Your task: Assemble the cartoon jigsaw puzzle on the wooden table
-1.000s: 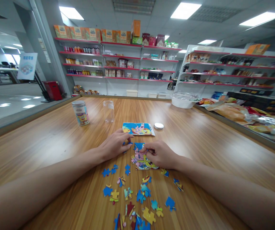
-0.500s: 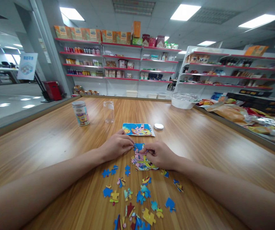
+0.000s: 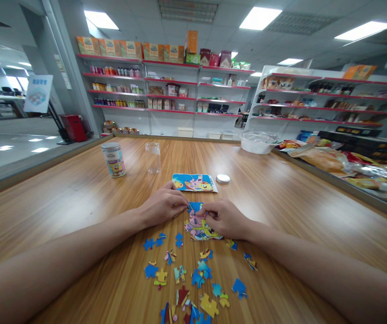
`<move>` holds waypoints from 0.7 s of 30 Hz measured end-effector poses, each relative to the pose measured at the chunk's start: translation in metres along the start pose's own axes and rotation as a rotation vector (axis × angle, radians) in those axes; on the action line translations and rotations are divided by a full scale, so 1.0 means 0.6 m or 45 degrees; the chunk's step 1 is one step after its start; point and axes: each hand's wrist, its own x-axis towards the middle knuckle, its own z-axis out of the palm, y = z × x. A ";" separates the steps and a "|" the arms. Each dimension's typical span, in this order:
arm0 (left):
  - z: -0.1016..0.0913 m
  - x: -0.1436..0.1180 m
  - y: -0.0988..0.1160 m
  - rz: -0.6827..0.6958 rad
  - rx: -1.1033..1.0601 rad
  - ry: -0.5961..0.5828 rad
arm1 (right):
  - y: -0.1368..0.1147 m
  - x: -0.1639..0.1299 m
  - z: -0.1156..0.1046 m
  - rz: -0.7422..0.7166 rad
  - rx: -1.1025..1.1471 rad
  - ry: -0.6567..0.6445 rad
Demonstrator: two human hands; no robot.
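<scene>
A partly assembled jigsaw puzzle (image 3: 200, 227) with pink and yellow cartoon figures lies flat between my hands. The closed fingers of my left hand (image 3: 166, 204) grip its upper left edge. Over its right side, my right hand (image 3: 229, 219) is curled, thumb and index finger pinched together at the surface; anything between them is hidden. Loose puzzle pieces, among them a blue piece (image 3: 239, 288) and a yellow piece (image 3: 209, 305), are scattered on the near side. Just beyond the puzzle lies a picture card (image 3: 196, 183) with the same cartoon figures.
On the wooden table (image 3: 88, 202) stand a printed can (image 3: 114, 160) and a clear plastic jar (image 3: 153, 157). A silver lid (image 3: 223, 178) lies right of the card. Farther back is a white basin (image 3: 257, 144); packaged snacks (image 3: 328, 159) line the right side.
</scene>
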 end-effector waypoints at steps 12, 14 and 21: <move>-0.005 0.000 0.005 -0.013 0.071 -0.090 | 0.004 0.000 0.001 -0.022 0.009 0.010; -0.009 -0.002 0.003 -0.014 0.087 -0.113 | 0.004 0.000 0.001 -0.020 0.013 0.006; -0.023 0.004 0.062 -0.019 0.091 -0.001 | 0.005 0.000 0.003 -0.025 0.015 0.005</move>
